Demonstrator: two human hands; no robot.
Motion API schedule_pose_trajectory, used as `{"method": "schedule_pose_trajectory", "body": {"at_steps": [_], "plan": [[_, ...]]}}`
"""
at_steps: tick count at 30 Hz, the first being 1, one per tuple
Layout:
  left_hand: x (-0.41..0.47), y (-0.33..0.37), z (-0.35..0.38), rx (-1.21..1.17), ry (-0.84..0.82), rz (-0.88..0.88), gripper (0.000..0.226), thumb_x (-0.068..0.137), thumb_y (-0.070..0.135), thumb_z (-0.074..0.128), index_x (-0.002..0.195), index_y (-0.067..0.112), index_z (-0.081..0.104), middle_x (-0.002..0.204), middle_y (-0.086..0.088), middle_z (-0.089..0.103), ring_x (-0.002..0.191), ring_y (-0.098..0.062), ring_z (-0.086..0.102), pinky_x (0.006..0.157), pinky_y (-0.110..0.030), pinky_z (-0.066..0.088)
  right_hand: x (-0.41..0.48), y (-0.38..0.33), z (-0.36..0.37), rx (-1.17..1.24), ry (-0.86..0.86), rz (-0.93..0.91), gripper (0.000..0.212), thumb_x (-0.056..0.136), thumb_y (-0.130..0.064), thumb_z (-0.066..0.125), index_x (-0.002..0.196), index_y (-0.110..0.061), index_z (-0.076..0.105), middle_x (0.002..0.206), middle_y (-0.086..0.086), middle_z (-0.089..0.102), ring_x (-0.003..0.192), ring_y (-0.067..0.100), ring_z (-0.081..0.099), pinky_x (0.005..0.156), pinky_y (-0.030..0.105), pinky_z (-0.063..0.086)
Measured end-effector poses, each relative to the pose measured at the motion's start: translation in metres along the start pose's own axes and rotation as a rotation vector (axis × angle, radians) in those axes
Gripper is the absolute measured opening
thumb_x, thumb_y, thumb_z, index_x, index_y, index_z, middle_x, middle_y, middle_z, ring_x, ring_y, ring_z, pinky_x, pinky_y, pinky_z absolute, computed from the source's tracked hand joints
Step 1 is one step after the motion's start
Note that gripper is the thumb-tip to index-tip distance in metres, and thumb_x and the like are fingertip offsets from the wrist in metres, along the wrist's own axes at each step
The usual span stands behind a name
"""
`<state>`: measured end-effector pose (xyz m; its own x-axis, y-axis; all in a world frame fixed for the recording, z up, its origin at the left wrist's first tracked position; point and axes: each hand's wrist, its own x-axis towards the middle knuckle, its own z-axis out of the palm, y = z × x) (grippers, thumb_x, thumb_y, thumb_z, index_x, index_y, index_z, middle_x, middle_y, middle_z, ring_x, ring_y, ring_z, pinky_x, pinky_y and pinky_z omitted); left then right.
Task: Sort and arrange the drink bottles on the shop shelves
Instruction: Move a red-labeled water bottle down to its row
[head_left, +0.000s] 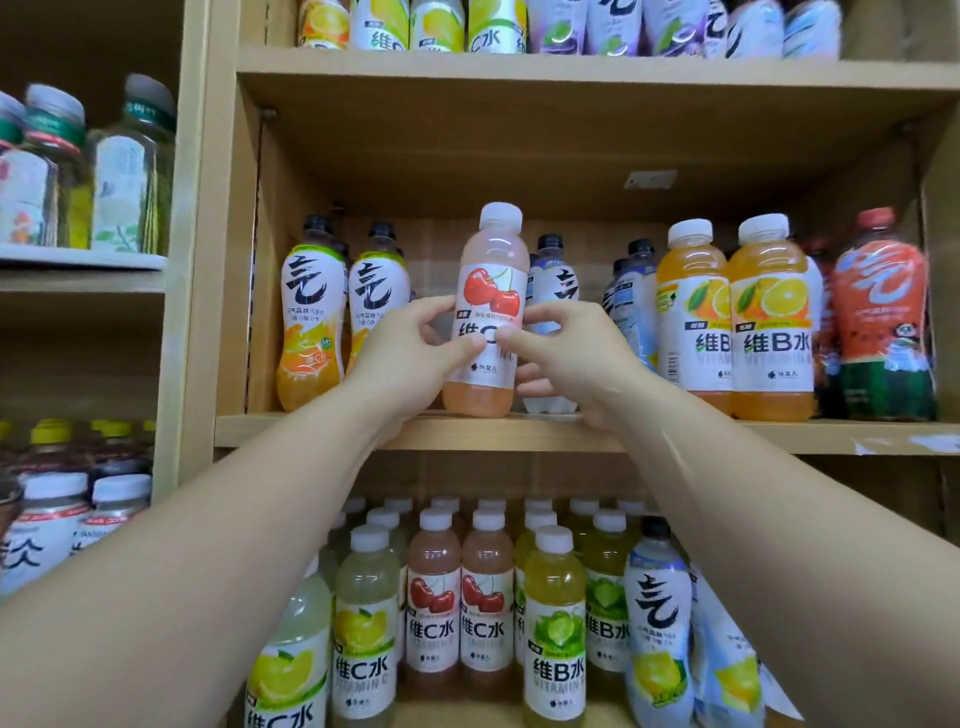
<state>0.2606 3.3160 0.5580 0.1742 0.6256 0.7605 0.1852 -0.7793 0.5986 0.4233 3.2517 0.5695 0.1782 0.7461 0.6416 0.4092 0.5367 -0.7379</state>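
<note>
Pink cherry bottle (487, 312): stood upright at the middle shelf (519, 434) front edge.
Left hand (410, 358): fingers clamped on its label.
Right hand (569, 353): fingers clamped on its other side.
Neighbours: 2 orange bottles (732, 317) to the right.

The wooden middle shelf (519, 434) carries two orange bottles (311, 317) at the left, a pink cherry bottle (488, 312) in the centre, pale blue bottles (631, 306) behind, two orange-label bottles (769, 322), and, probably, a watermelon bottle (883, 317) far right.

A small white sticker (650, 180) is stuck to the compartment's back panel (467, 171).
</note>
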Motion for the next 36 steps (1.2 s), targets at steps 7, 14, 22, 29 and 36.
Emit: {"method": "schedule_pose_trajectory", "body": {"at_steps": [7, 14, 22, 29, 36], "plan": [[-0.068, 0.043, 0.000, -0.252, 0.058, 0.176, 0.045, 0.093, 0.019, 0.073, 0.135, 0.033, 0.065, 0.114, 0.014, 0.075, 0.106, -0.010, 0.072, 0.087, -0.041, 0.061, -0.059, -0.023, -0.014, 0.060, 0.025, -0.197, 0.051, 0.090, -0.021, 0.077, 0.139, -0.025, 0.060, 0.092, 0.005, 0.079, 0.081, 0.017, 0.078, 0.071, 0.039, 0.064], [-0.146, 0.040, -0.003, -0.343, 0.084, 0.226, 0.060, 0.076, 0.016, 0.077, 0.133, 0.030, 0.065, 0.111, 0.012, 0.077, 0.099, -0.014, 0.076, 0.080, -0.034, 0.062, -0.133, -0.006, -0.013, 0.105, -0.055, -0.266, 0.051, 0.088, -0.018, 0.077, 0.130, -0.041, 0.059, 0.096, -0.003, 0.080, 0.090, 0.014, 0.077, 0.080, 0.042, 0.063], [-0.218, -0.068, 0.022, -0.363, 0.111, -0.094, 0.075, 0.049, 0.036, 0.088, 0.117, 0.058, 0.067, 0.116, 0.006, 0.076, 0.094, -0.018, 0.076, 0.073, -0.034, 0.063, -0.185, 0.090, 0.023, -0.007, -0.106, -0.094, 0.063, 0.084, -0.015, 0.082, 0.130, -0.051, 0.058, 0.096, -0.015, 0.077, 0.074, 0.000, 0.066, 0.070, 0.014, 0.050], [-0.250, -0.142, 0.045, -0.274, 0.007, -0.265, 0.073, 0.079, 0.009, 0.085, 0.138, 0.042, 0.057, 0.130, 0.012, 0.069, 0.113, -0.009, 0.069, 0.087, -0.025, 0.059, -0.197, 0.174, 0.065, -0.031, -0.094, 0.023, 0.071, 0.080, -0.005, 0.084, 0.125, -0.052, 0.055, 0.099, -0.021, 0.076, 0.088, 0.001, 0.071, 0.079, 0.015, 0.054], [-0.252, -0.182, 0.063, -0.142, -0.009, -0.297, 0.073, 0.087, 0.012, 0.079, 0.143, 0.047, 0.047, 0.136, 0.023, 0.062, 0.118, 0.005, 0.061, 0.089, -0.014, 0.052, -0.192, 0.221, 0.088, -0.086, -0.068, 0.036, 0.072, 0.083, -0.007, 0.081, 0.124, -0.060, 0.055, 0.112, -0.026, 0.073, 0.104, -0.003, 0.069, 0.094, 0.024, 0.056]]}}
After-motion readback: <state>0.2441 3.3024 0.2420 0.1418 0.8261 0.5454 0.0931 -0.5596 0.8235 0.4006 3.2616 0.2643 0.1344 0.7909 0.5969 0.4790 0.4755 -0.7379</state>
